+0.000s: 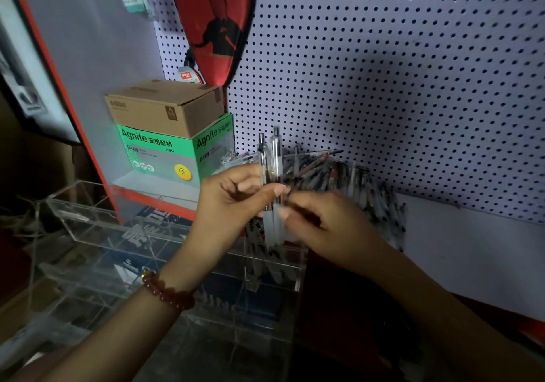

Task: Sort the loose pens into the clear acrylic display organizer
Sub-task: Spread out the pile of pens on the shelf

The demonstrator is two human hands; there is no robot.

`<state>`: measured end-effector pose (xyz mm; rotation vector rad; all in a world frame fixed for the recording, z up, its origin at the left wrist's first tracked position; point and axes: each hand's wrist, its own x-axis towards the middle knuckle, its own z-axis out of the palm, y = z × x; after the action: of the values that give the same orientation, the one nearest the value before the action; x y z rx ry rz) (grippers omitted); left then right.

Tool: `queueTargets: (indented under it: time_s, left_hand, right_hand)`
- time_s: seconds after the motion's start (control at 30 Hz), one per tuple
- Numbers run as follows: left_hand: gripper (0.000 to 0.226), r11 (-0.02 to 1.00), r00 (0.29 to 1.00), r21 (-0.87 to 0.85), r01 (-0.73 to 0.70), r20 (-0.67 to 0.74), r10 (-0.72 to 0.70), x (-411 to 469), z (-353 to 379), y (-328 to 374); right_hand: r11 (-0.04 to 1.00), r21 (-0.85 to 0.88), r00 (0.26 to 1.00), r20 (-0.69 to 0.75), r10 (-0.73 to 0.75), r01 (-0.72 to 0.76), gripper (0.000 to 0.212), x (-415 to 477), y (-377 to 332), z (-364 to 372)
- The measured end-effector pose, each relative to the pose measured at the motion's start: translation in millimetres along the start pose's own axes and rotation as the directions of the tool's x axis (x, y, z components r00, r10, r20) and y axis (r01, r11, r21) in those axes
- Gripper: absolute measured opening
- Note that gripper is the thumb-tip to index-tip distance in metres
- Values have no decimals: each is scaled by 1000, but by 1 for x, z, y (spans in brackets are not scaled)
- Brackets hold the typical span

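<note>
Centre of frame: left hand (233, 195) closed around two clear pens (272, 172), held upright, probably to square them up. Right hand (318, 222) pinching at their lower ends, blurred, grip hard to judge. Loose pile of pens (339, 175) right of centre against the pegboard (398, 71). Clear organizer (97, 225) waiting lower left, directly beneath, handy for dropping in

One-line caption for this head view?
Left hand and right hand hold two clear pens upright above the acrylic organizer.
</note>
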<state>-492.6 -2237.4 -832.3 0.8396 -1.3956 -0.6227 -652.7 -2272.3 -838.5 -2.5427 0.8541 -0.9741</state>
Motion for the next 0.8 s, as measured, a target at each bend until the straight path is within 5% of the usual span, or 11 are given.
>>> queueTargets:
  time_s: [0.1,0.2,0.3,0.43,0.53,0.67,0.8]
  left_hand:
    - [23,994,995,70,-83,68,78,0,-1,-1]
    - [24,966,964,161,-202,208,167,-3,1,1]
    - [51,931,940,222,-289,251,232,-4,4,4]
    - [24,953,968,225,-201,195,158,-3,2,2]
    - [43,954,987,276,-120,134,85,3,-9,2]
    - [40,906,992,412,-91,118,46,7,-21,-7]
    - [33,888,989,454,-72,145,6,6,-23,-14]
  right_hand:
    - [991,134,978,-205,47,-20,33,7,-2,-8]
    - [931,349,967,-254,-19,110,19,12,-9,-15]
    - [929,305,950,-291,-116,208,15,13,-16,-18]
    - [957,224,910,-408,-80,185,15,13,-14,-17]
    - [981,151,813,-583,-10,121,17,16,-2,-18]
    - [983,167,860,-489,147,-73,29,16,14,-18]
    - [972,172,906,-366,212,-158,20,14,16,-2]
